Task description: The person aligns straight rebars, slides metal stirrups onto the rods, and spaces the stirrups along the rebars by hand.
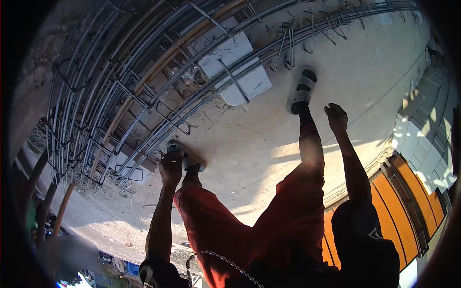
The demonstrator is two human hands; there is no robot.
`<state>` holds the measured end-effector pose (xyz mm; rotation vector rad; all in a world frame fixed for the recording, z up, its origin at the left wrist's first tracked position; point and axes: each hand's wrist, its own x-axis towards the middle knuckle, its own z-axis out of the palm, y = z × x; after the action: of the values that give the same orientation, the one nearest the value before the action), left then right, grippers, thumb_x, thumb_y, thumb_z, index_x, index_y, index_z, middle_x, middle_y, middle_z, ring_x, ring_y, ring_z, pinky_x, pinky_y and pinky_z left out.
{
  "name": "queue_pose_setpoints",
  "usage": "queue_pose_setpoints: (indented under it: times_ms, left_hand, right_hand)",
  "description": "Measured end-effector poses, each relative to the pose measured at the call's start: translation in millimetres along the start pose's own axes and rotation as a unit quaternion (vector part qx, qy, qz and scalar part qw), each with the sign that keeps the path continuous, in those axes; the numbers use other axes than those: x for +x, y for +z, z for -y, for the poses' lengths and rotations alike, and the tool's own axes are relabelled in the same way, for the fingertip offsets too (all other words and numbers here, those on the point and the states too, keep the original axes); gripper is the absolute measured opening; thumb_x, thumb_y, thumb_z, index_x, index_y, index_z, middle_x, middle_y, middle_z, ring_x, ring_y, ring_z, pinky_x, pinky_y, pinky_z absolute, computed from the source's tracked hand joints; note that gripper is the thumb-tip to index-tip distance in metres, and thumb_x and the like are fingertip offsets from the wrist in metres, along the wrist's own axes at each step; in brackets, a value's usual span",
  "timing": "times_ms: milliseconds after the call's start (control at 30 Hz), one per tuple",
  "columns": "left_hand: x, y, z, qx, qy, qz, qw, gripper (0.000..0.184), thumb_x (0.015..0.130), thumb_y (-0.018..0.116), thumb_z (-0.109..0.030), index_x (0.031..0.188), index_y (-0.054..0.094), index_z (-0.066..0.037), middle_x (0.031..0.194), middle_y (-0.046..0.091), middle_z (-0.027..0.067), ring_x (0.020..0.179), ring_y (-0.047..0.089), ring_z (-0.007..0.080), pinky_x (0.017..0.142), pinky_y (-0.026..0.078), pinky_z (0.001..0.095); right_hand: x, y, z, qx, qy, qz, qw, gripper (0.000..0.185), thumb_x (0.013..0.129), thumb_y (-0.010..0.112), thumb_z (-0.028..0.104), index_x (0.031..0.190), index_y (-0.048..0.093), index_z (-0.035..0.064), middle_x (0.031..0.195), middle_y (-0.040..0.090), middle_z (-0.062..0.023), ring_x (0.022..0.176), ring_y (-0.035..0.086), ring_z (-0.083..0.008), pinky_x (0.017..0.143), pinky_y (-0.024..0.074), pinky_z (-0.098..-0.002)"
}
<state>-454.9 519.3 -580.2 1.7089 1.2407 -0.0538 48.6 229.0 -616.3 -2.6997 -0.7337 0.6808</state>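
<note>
My left hand (pixel 171 168) is beside my sandalled foot in the image, near the ends of the long steel bars (pixel 139 103). Its fingers are curled together, and whatever they may hold is too small to make out. My right hand (pixel 337 118) hangs over the pale ground, to the right of my other sandal (pixel 302 91). Its fingers are bent with a gap showing between them, and nothing is visible in it. Bent wire stirrups (pixel 288 45) hang around the bars.
White slabs (pixel 245 77) lie beneath the bars. Orange panels (pixel 384 197) and stacked grey blocks (pixel 425 122) stand at the right. Wooden poles (pixel 64 209) are at the lower left, near a blurred round shape. A chain (pixel 225 260) crosses my red trousers.
</note>
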Motion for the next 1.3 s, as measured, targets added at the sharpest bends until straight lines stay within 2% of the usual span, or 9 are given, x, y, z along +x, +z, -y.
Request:
queue_pose_setpoints:
  times_ms: [233, 400, 467, 667, 767, 1000, 1100, 1200, 1300]
  left_hand:
    - [73.8, 222.2, -197.4, -0.21, -0.207, 0.042, 0.955, 0.022, 0.087, 0.057, -0.011, 0.101, 0.063, 0.005, 0.087, 0.066, 0.0123, 0.073, 0.064, 0.0164, 0.067, 0.051, 0.0269]
    - [55.8, 367.2, -315.9, -0.273, -0.094, 0.155, 0.945, 0.017, 0.087, 0.059, -0.011, 0.098, 0.062, 0.002, 0.09, 0.066, 0.0093, 0.075, 0.062, 0.0135, 0.066, 0.048, 0.0261]
    - [39.3, 399.7, -348.2, -0.412, -0.108, 0.117, 0.897, 0.014, 0.086, 0.059, -0.008, 0.096, 0.062, 0.001, 0.091, 0.066, 0.0087, 0.076, 0.061, 0.0126, 0.065, 0.049, 0.0267]
    - [36.5, 400.9, -358.9, -0.472, -0.267, 0.071, 0.837, 0.022, 0.088, 0.06, -0.009, 0.106, 0.062, 0.002, 0.097, 0.066, 0.0114, 0.09, 0.063, 0.0149, 0.072, 0.051, 0.026]
    - [64.7, 362.9, -357.4, -0.329, -0.251, 0.034, 0.91, 0.019, 0.087, 0.06, -0.01, 0.098, 0.063, 0.005, 0.09, 0.065, 0.0099, 0.081, 0.06, 0.0155, 0.074, 0.047, 0.0284]
    - [49.4, 362.3, -366.3, -0.331, -0.311, -0.06, 0.889, 0.024, 0.09, 0.059, -0.017, 0.1, 0.063, 0.004, 0.08, 0.064, 0.0098, 0.072, 0.058, 0.0135, 0.068, 0.046, 0.0265]
    - [30.0, 397.1, -379.2, -0.384, -0.321, -0.076, 0.863, 0.026, 0.089, 0.06, -0.018, 0.102, 0.062, 0.005, 0.081, 0.063, 0.0096, 0.075, 0.057, 0.0131, 0.069, 0.045, 0.0256]
    - [9.7, 435.5, -397.2, -0.376, -0.336, -0.083, 0.859, 0.026, 0.089, 0.059, -0.018, 0.102, 0.062, 0.005, 0.08, 0.063, 0.0094, 0.075, 0.057, 0.0129, 0.07, 0.045, 0.0255]
    - [-3.8, 477.5, -414.5, -0.368, -0.322, -0.108, 0.865, 0.029, 0.09, 0.056, -0.022, 0.103, 0.062, 0.004, 0.081, 0.065, 0.0097, 0.075, 0.061, 0.0142, 0.066, 0.048, 0.0268]
  right_hand:
    - [251.3, 76.4, -54.9, -0.02, 0.038, 0.089, 0.995, 0.084, 0.065, 0.073, 0.055, 0.123, 0.05, -0.0007, 0.117, 0.057, -0.0204, 0.105, 0.058, -0.0319, 0.091, 0.0453, -0.0366]
    - [303.4, 106.4, -44.0, 0.208, -0.029, 0.25, 0.945, 0.042, 0.084, 0.062, 0.042, 0.103, 0.064, 0.0044, 0.092, 0.067, -0.0123, 0.089, 0.064, -0.0242, 0.081, 0.0469, -0.0333]
    - [311.7, 91.4, -35.0, 0.042, -0.14, 0.229, 0.962, 0.024, 0.09, 0.054, 0.027, 0.092, 0.066, 0.0066, 0.08, 0.067, -0.0121, 0.079, 0.065, -0.0254, 0.071, 0.0479, -0.0343]
    - [376.2, 28.4, -72.8, -0.038, -0.253, 0.232, 0.939, 0.019, 0.084, 0.057, 0.023, 0.093, 0.068, 0.0108, 0.082, 0.066, -0.0153, 0.078, 0.065, -0.0324, 0.069, 0.052, -0.0399]
    - [388.7, -11.2, -77.2, -0.064, -0.291, 0.333, 0.895, 0.017, 0.082, 0.059, 0.022, 0.088, 0.069, 0.01, 0.082, 0.067, -0.0134, 0.08, 0.065, -0.0306, 0.072, 0.0522, -0.0379]
    - [420.6, -10.5, -105.3, -0.153, -0.111, 0.0, 0.982, 0.051, 0.071, 0.069, 0.022, 0.114, 0.053, 0.0006, 0.112, 0.06, -0.0206, 0.103, 0.059, -0.0299, 0.089, 0.0469, -0.0377]
    - [437.3, 0.2, -111.5, -0.118, -0.027, 0.066, 0.991, 0.066, 0.068, 0.074, 0.03, 0.119, 0.049, -0.0033, 0.13, 0.046, -0.0228, 0.116, 0.05, -0.0331, 0.095, 0.0429, -0.0359]
    - [429.9, 0.1, -116.4, -0.107, 0.021, 0.099, 0.989, 0.07, 0.072, 0.072, 0.035, 0.122, 0.045, -0.0059, 0.101, 0.065, -0.0171, 0.1, 0.061, -0.0276, 0.09, 0.0446, -0.0304]
    - [416.8, -0.1, -143.4, 0.033, -0.139, 0.275, 0.951, 0.054, 0.074, 0.067, 0.032, 0.114, 0.052, -0.0002, 0.098, 0.066, -0.0176, 0.09, 0.064, -0.0318, 0.08, 0.0483, -0.04]
